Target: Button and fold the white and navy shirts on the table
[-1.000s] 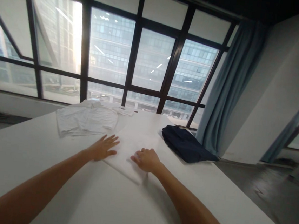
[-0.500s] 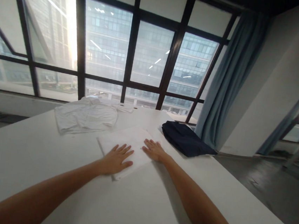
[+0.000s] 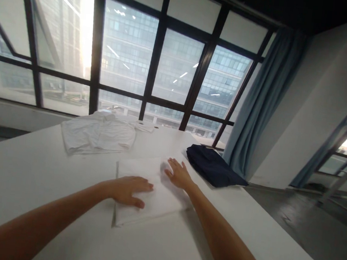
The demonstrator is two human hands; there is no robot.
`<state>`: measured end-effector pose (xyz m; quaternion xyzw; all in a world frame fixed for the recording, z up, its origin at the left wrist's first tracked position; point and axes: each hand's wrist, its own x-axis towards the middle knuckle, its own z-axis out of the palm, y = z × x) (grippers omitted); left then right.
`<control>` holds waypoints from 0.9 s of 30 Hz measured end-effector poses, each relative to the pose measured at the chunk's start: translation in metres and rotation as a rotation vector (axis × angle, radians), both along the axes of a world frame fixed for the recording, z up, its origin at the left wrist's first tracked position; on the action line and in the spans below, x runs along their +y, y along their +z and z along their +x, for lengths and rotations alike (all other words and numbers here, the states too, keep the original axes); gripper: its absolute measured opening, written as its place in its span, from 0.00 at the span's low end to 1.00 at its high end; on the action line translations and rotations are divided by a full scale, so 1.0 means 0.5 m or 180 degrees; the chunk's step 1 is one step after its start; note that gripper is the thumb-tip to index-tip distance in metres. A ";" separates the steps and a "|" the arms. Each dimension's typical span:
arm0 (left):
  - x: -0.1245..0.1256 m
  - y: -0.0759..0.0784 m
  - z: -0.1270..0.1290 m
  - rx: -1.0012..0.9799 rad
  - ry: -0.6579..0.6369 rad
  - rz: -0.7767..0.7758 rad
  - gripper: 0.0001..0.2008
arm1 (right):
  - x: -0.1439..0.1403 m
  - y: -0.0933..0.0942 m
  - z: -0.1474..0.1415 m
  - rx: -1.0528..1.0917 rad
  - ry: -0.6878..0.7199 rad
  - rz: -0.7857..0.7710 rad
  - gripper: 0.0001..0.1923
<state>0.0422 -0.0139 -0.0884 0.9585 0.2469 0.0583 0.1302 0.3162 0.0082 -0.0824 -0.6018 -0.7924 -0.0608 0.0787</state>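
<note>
A flat, folded white cloth (image 3: 154, 201) lies on the white table (image 3: 71, 202) in front of me. My left hand (image 3: 132, 190) is over its left part, palm down, thumb apart from the fingers, holding nothing. Over the far right part of the cloth is my right hand (image 3: 179, 174), fingers spread, with a shadow beneath it. Whether either palm presses on the cloth I cannot tell. The underside of the cloth is hidden.
A white shirt (image 3: 99, 133) is spread at the back left of the table. Folded dark navy fabric (image 3: 214, 164) lies near the right edge. Beyond the table are a blue curtain (image 3: 262, 101) and large windows (image 3: 126, 48).
The folded white cloth has turned and come nearer to me. My left hand has rotated to point right, and my right hand appears lifted slightly. The camera view has tilted a little.
</note>
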 end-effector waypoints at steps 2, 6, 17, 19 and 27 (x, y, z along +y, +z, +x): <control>0.020 -0.005 -0.009 -0.0284 0.0356 0.0102 0.31 | 0.005 -0.007 -0.026 0.0053 0.0296 -0.0117 0.31; 0.060 -0.021 -0.026 -0.0145 0.1014 0.0370 0.29 | 0.034 -0.034 -0.025 0.0144 0.0178 -0.0524 0.33; 0.081 -0.028 -0.030 0.0381 0.1917 0.0657 0.26 | 0.010 0.021 0.027 0.0206 -0.0846 0.0403 0.27; 0.069 -0.022 -0.024 0.0435 0.2377 0.0875 0.25 | -0.006 0.047 0.018 0.0334 -0.1057 0.0067 0.30; 0.013 0.025 0.011 0.0588 0.2504 0.0999 0.23 | -0.030 0.057 0.012 0.1286 -0.1446 -0.2138 0.45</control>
